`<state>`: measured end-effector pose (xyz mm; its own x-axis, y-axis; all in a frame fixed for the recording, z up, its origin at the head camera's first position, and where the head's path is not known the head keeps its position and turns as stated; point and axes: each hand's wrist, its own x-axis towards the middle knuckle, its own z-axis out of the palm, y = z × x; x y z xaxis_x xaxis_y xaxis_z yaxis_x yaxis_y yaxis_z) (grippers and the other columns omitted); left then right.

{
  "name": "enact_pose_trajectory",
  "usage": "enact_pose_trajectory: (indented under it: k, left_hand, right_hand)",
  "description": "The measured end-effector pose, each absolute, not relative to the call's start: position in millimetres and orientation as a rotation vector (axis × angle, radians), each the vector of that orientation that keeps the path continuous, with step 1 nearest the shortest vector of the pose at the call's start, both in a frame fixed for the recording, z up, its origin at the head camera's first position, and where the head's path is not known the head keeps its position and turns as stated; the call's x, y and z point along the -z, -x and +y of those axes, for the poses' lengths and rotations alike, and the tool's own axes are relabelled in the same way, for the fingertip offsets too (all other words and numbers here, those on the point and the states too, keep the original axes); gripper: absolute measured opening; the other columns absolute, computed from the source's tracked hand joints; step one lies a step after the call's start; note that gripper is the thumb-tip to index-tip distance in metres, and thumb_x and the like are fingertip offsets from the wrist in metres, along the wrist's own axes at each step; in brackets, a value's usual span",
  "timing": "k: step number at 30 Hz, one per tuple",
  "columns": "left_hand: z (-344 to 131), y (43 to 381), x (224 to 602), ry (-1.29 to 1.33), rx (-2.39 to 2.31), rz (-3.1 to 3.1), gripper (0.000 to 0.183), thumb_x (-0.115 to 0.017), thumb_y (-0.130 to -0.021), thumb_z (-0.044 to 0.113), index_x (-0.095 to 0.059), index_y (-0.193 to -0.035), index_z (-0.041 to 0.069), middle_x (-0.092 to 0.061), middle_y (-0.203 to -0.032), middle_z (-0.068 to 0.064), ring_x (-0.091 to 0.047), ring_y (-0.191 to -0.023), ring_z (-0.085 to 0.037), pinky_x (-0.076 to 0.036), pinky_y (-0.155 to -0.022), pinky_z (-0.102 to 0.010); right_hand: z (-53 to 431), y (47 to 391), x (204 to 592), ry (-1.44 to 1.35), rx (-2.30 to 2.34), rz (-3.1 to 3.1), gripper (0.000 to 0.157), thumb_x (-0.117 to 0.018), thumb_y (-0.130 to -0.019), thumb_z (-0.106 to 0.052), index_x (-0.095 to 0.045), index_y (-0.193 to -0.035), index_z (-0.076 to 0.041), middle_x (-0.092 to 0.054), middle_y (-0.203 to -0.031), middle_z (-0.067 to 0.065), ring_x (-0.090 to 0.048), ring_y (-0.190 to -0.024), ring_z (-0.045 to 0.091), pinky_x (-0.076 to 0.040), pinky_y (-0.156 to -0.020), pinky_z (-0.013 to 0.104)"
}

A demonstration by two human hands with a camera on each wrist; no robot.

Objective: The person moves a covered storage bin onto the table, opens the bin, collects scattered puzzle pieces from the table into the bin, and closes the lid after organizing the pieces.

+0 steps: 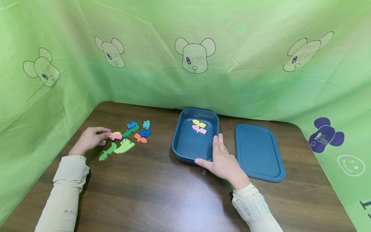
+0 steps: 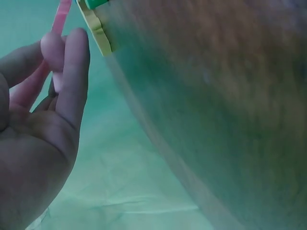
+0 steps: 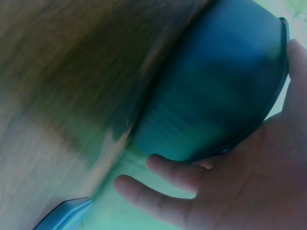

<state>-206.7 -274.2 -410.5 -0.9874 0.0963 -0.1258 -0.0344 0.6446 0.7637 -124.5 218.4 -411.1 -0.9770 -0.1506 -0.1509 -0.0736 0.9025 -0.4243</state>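
At the left of the table, my left hand point(image 1: 91, 139) pinches a pink puzzle piece point(image 1: 116, 136) between thumb and fingers; the left wrist view shows the same pink piece point(image 2: 61, 19) edge-on. Around it lie a yellow piece, partly hidden, a light green crocodile-head piece point(image 1: 124, 146), a green piece point(image 1: 108, 152), a dark green piece point(image 1: 131, 130) and an orange piece point(image 1: 140, 138). My right hand point(image 1: 224, 161) rests with extended fingers against the near right corner of a blue box point(image 1: 180, 154). Inside the box are a yellow piece point(image 1: 199, 123) and a light pink piece point(image 1: 199, 130).
A blue lid point(image 1: 259, 151) lies flat to the right of the box. Two blue pieces, one at the back point(image 1: 132, 125) and one rounded point(image 1: 145, 133), plus a teal piece point(image 1: 146, 124) sit in the left group. Green printed cloth point(image 1: 150, 83) hangs behind the wooden table.
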Motion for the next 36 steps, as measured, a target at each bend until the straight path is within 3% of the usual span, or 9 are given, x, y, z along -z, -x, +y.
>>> enact_pose_trajectory:
  k: [6, 13, 17, 25, 31, 36]
  left_hand:
    - [-275, 206, 411, -0.076, -1.316, 2.635, 0.035, -0.056, -0.1, 0.004, -0.056, -0.127, -0.018, -0.066, -0.104, -0.024, -0.067, -0.079, -0.017, -0.058, -0.073, -0.029]
    - [-273, 207, 405, -0.101, -1.241, 2.72, 0.034, -0.062, -0.102, 0.017, -0.063, -0.124, -0.01, -0.069, -0.105, -0.022, -0.071, -0.083, -0.026, -0.057, -0.075, -0.032]
    - [-270, 207, 401, -0.101, -1.278, 2.744, 0.033, -0.063, -0.101, 0.015, -0.062, -0.124, -0.01, -0.069, -0.104, -0.021, -0.072, -0.086, -0.028, -0.057, -0.075, -0.031]
    - [-258, 208, 397, -0.128, -1.44, 2.705, 0.031, -0.063, -0.1, 0.005, -0.06, -0.124, -0.015, -0.065, -0.107, -0.028, -0.071, -0.081, -0.02, -0.059, -0.076, -0.034]
    - [-245, 209, 393, -0.154, -1.479, 2.682, 0.03, -0.063, -0.1, 0.005, -0.062, -0.124, -0.012, -0.066, -0.106, -0.03, -0.068, -0.076, -0.01, -0.058, -0.077, -0.035]
    - [-232, 212, 391, -0.191, -1.553, 2.627, 0.031, -0.063, -0.1, 0.003, -0.06, -0.126, -0.014, -0.066, -0.106, -0.029, -0.07, -0.079, -0.012, -0.058, -0.079, -0.037]
  right_hand:
    - [220, 125, 411, 0.173, 0.629, 2.886, 0.127, -0.056, -0.084, -0.08, 0.002, -0.158, 0.005, 0.01, -0.165, 0.024, -0.027, -0.142, 0.053, -0.034, -0.103, 0.068]
    - [220, 125, 411, 0.18, 0.627, 2.89, 0.128, -0.054, -0.082, -0.083, 0.002, -0.158, 0.004, 0.01, -0.165, 0.024, -0.025, -0.143, 0.051, -0.034, -0.104, 0.067]
    - [220, 125, 410, 0.187, 0.626, 2.891, 0.127, -0.055, -0.084, -0.081, 0.001, -0.158, 0.005, 0.009, -0.165, 0.025, -0.026, -0.142, 0.052, -0.033, -0.104, 0.068]
    - [220, 124, 409, 0.187, 0.63, 2.882, 0.127, -0.054, -0.084, -0.082, 0.001, -0.158, 0.006, 0.01, -0.164, 0.025, -0.025, -0.142, 0.053, -0.031, -0.104, 0.07]
    - [220, 124, 410, 0.179, 0.639, 2.877, 0.126, -0.056, -0.084, -0.079, 0.002, -0.158, 0.005, 0.01, -0.165, 0.024, -0.025, -0.142, 0.053, -0.03, -0.105, 0.07]
    - [220, 125, 412, 0.182, 0.64, 2.882, 0.127, -0.055, -0.083, -0.081, 0.002, -0.158, 0.005, 0.01, -0.165, 0.025, -0.025, -0.142, 0.053, -0.031, -0.105, 0.069]
